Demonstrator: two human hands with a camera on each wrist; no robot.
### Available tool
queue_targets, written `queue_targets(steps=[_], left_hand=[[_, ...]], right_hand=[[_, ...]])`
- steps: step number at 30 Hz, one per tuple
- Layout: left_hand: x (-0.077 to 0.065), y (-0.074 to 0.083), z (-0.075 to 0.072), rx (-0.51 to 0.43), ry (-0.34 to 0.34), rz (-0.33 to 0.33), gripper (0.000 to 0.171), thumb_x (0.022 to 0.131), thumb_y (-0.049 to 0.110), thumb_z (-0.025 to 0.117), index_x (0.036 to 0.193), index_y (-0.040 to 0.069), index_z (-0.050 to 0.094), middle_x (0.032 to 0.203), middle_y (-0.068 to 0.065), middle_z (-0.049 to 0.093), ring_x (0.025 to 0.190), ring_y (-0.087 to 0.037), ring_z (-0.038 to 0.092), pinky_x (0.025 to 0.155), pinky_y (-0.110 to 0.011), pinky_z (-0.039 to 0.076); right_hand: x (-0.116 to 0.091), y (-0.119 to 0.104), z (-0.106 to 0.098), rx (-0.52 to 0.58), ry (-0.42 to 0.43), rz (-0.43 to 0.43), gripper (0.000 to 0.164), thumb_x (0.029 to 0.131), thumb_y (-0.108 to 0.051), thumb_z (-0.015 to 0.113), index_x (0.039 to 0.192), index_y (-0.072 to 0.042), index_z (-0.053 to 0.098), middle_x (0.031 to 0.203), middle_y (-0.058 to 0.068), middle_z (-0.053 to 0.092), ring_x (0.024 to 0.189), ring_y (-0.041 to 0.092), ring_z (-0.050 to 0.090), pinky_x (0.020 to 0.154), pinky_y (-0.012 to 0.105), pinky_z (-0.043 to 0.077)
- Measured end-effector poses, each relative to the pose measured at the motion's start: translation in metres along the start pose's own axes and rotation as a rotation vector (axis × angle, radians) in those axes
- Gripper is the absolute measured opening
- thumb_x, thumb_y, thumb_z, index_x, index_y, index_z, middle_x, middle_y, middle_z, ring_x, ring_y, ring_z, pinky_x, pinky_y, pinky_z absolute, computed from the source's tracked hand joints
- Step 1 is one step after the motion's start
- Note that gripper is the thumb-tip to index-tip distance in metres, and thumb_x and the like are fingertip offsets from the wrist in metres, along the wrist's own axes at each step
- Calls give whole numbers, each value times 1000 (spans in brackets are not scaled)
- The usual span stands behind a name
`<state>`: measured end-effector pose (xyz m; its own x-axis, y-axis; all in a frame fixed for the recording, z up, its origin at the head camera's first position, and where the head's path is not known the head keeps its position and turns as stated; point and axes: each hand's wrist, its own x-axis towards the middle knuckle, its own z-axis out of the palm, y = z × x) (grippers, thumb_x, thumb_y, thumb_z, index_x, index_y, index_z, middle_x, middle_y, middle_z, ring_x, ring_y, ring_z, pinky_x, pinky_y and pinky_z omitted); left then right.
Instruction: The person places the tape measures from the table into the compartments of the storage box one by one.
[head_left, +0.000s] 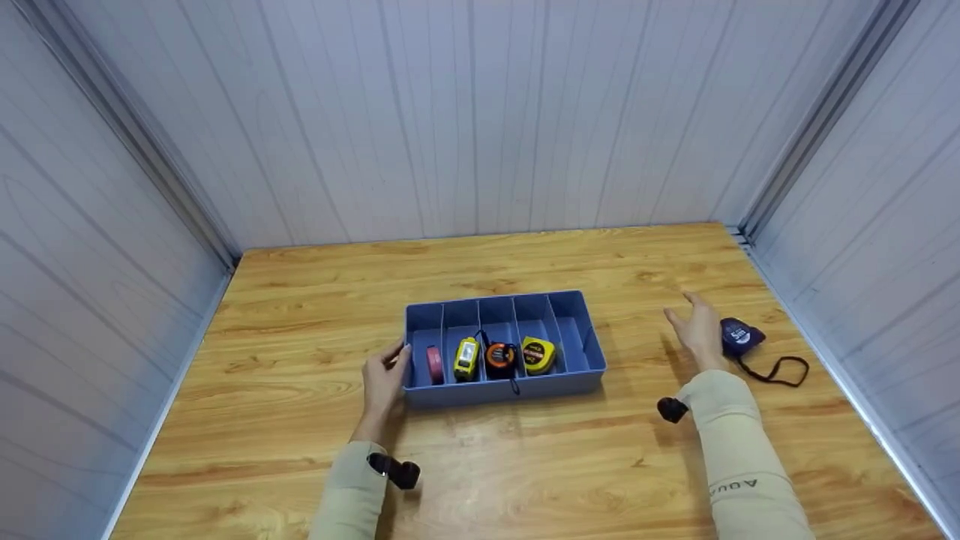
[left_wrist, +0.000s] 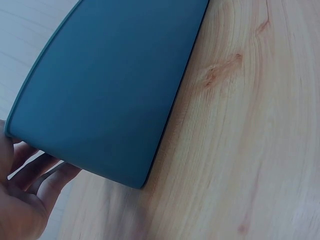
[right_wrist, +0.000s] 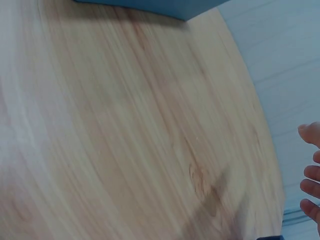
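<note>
A blue divided box [head_left: 502, 390] stands in the middle of the table. My left hand [head_left: 384, 379] holds its left end, thumb at the rim; in the left wrist view the fingers [left_wrist: 52, 182] lie along the outside of the end wall. From left to right, separate compartments hold a pink tape measure [head_left: 434, 364], a yellow one [head_left: 466, 360], an orange-and-black one [head_left: 500, 358] and another yellow one [head_left: 538, 355]. The rightmost compartment has nothing in it. My right hand [head_left: 699, 334] hovers with fingers spread, just left of a dark blue tape measure [head_left: 739, 337].
The dark tape measure's black wrist strap [head_left: 784, 373] trails to the right on the wooden table [head_left: 525, 465]. Pale panel walls enclose the table at the back [head_left: 480, 120], left [head_left: 67, 285] and right [head_left: 885, 262]. A small black camera sits on each wrist.
</note>
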<state>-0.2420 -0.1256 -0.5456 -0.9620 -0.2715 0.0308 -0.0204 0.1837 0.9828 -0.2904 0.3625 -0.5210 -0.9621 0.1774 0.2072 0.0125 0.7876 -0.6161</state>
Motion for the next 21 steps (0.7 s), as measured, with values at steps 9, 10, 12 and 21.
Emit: queue_targets(steps=[9,10,12,21], left_hand=[[0,-1,0,3,0,25,32,87,13,58,114,-3,58,110,-19,58,97,-24,55,83,-34,45],[0,-1,0,6,1,29,32,87,13,58,114,-3,58,110,-19,58,97,-24,55,83,-34,45],[1,-1,0,11,2,29,32,86,13,58,114,-3,58,110,-19,58,97,-24,55,82,-34,45],[-1,0,-1,39,-7,32,32,87,14,56,115,-2,57,111,-18,58,98,-25,55,83,-35,45]], right_hand=[[-5,15,-8,-34,30,23,54,86,-17,58,125,13,38,122,34,41,109,47,38,89,55,32],[-5,16,-9,-35,31,26,54,86,-17,58,125,14,38,121,35,41,109,47,38,89,55,32],[-6,19,-11,-38,24,40,54,86,-17,58,126,14,37,122,35,40,110,48,37,89,55,31],[-7,30,-23,-35,14,82,59,87,-19,56,129,15,32,124,37,35,112,49,33,90,58,29]])
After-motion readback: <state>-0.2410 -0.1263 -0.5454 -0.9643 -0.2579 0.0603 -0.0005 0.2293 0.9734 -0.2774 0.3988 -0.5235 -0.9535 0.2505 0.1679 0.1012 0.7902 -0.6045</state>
